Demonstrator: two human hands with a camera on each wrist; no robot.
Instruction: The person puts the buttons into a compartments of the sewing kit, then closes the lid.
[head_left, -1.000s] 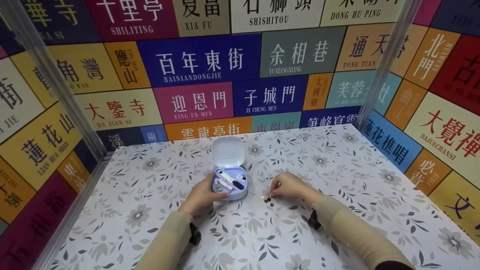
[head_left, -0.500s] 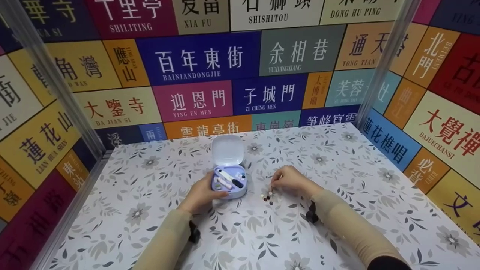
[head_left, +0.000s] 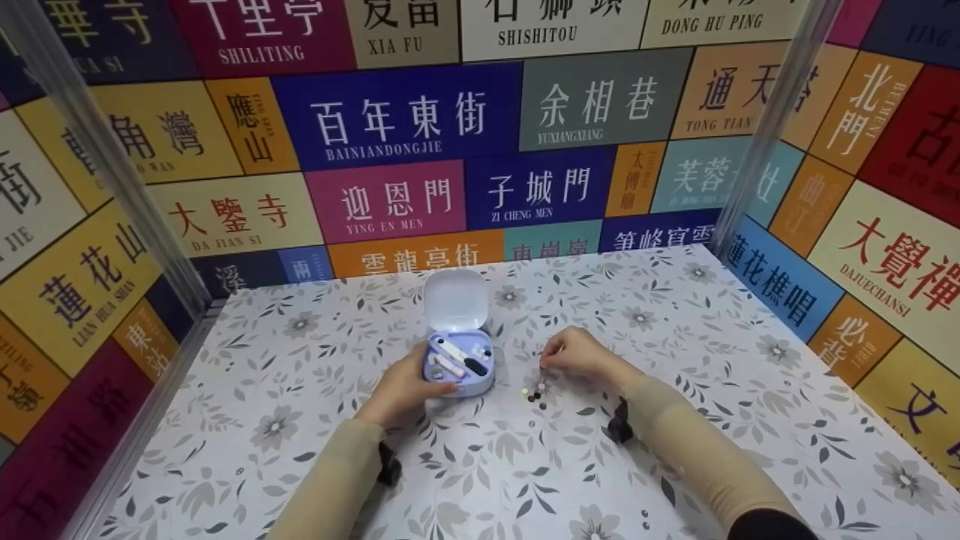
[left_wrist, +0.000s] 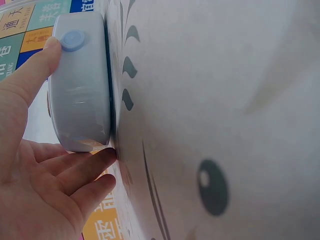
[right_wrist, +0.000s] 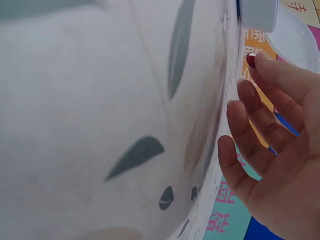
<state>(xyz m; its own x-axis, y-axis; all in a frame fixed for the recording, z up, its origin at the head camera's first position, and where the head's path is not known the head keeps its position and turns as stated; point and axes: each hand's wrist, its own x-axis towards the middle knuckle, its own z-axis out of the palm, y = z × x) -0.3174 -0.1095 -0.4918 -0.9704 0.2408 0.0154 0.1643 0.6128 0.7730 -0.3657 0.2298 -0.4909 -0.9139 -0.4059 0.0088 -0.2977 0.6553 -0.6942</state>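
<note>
A white and lilac storage box stands on the table with its lid raised, holding white and black tools and small pieces. My left hand grips its left side; in the left wrist view the thumb lies by the round blue latch and the fingers are at the other end. To the right of the box, my right hand pinches a small dark-red button between thumb and index finger, just above the table. Several small round buttons, dark and pale, lie in a loose cluster below that hand.
The table has a white cloth with grey flowers and leaves. The box's open lid stands up toward the back. Panels with large lettering enclose the back and sides, with metal posts at the corners.
My right hand has lifted slightly away from the button cluster with the dark-red button between its fingertips, leaving more of the cluster showing. The left hand and box have stayed nearly in place.
</note>
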